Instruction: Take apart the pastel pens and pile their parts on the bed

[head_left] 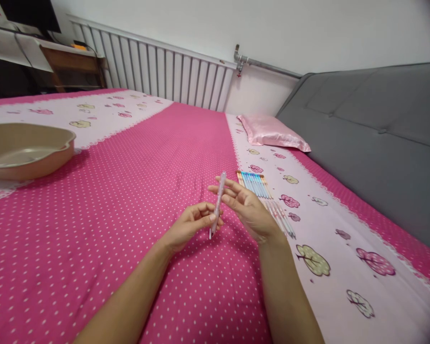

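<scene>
A slim pale pink pen (221,187) stands nearly upright above the bed, tilted a little to the right. My left hand (194,220) pinches its lower part between thumb and fingers. Around the upper part is my right hand (249,210), its fingers passing behind the pen and its thumb at the near side. Just beyond my right hand, a row of blue and orange-brown pens (254,185) lies side by side on the bedspread. Closer to my right wrist lies a group of pink and whitish pens (280,217), partly covered by that hand.
The pink dotted bedspread (136,191) has pale bands with printed trees. A beige basin (28,169) sits at the left. A pink pillow (272,132) lies by the grey headboard (365,124). Behind the bed are a white radiator (157,67) and a wooden desk (69,62) with a monitor.
</scene>
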